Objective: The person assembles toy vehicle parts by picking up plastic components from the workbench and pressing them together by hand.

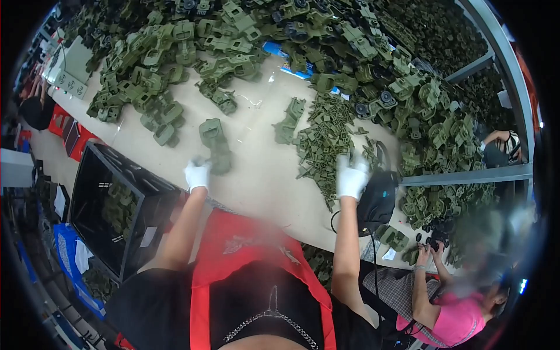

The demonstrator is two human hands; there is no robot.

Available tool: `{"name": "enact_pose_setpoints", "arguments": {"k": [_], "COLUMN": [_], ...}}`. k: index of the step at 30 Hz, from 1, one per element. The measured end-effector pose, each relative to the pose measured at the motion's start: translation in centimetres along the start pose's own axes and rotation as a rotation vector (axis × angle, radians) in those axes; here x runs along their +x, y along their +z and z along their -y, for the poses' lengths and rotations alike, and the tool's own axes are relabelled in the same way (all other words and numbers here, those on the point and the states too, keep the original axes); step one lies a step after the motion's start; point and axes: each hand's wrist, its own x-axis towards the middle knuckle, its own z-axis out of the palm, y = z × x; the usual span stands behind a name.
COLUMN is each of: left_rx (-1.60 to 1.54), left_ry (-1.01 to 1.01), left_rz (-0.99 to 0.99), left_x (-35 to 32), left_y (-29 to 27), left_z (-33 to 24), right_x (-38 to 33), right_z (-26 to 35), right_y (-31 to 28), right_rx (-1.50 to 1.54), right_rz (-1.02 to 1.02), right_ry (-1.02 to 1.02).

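Observation:
My left hand [197, 175] wears a white glove, fingers apart, just beside the lower end of a green plastic toy vehicle body [214, 140]. I see no firm grip on that piece. My right hand [352, 177], also gloved in white, is over the near right edge of a heap of small green plastic parts [326, 131]. Its fingertips are smeared by motion, and whether they pinch a part is hidden. Between the two hands, farther off, lies another green toy piece [289, 121].
Large piles of green toy vehicle bodies [154, 87] cover the table's far side. A black crate [125, 213] holding green parts stands left. A black bag-like object [376, 201] with a cable sits right of my right hand. A co-worker in pink [449, 318] handles small black parts nearby.

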Motion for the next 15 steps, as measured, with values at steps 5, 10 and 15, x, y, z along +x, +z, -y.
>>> {"name": "enact_pose_setpoints", "arguments": {"k": [5, 10, 15], "left_rx": [0.636, 0.610, 0.369], "left_ry": [0.571, 0.177, -0.133], "left_rz": [-0.387, -0.310, -0.314], "left_x": [3.0, 19.5, 23.8], "left_y": [5.8, 9.6, 11.6], "left_z": [-9.1, -9.8, -9.0], "right_x": [-0.6, -2.0, -6.3], "right_z": [8.2, 12.5, 8.3], "right_y": [7.9, 11.4, 8.4], "right_rx": [0.141, -0.125, -0.310], "right_rz": [0.408, 0.682, 0.541], "right_ry": [-0.019, -0.151, -0.071]}}
